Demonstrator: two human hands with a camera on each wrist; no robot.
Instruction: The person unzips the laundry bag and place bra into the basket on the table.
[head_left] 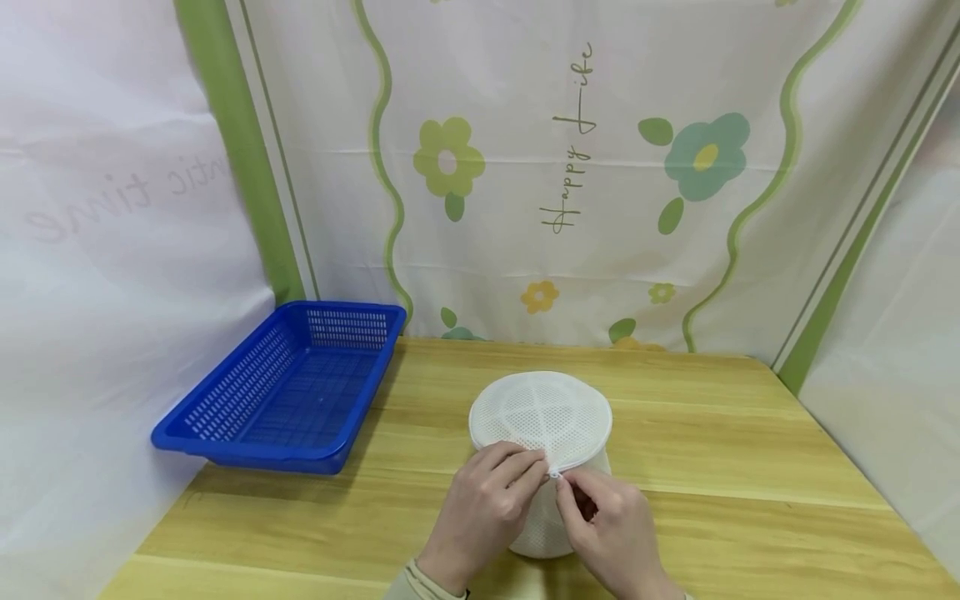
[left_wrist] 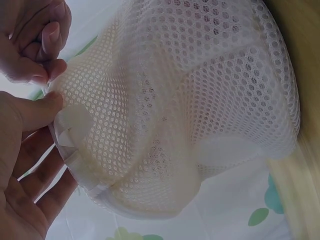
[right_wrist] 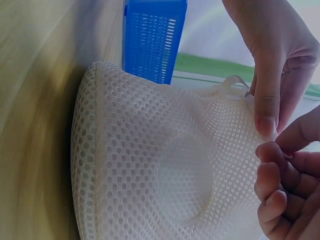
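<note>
A white mesh laundry bag (head_left: 542,408) of round, drum-like shape stands on the wooden table, its disc-shaped lid facing up. At the near edge of the lid, my left hand (head_left: 487,504) grips the rim between thumb and fingers. Close beside it, my right hand (head_left: 618,529) pinches the small zipper pull (head_left: 554,474) with thumb and forefinger. The left wrist view shows the mesh side (left_wrist: 150,110) slack and creased, with a small white tab (left_wrist: 73,122) by the left thumb. Most of the bag's near side is behind the hands in the head view.
A blue plastic basket (head_left: 337,457) with slotted walls sits at the left of the table (head_left: 750,450), partly over its left edge. Printed curtains (head_left: 495,242) hang behind the table and along both sides.
</note>
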